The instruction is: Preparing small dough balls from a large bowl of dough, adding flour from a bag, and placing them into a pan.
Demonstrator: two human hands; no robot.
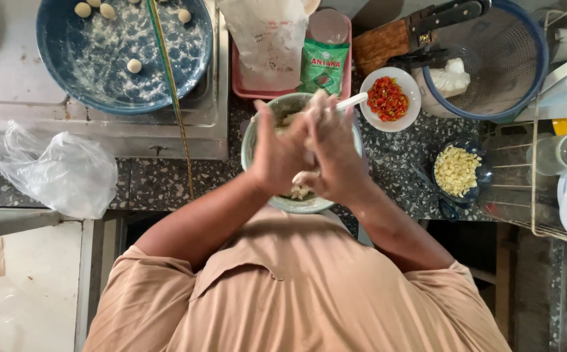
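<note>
Dough sits pressed between both palms, right over the mixing bowl on the speckled counter. Left hand and right hand are cupped together around the lump — fingers curled, floury. More mixture lies in the bowl beneath them, and a white spoon handle pokes out past the bowl's far rim. Just right of the bowl stands a white dish of chopped chilli; further right, a dark dish of garlic. Far left of the bowl — a blue tray with small dough balls.
</note>
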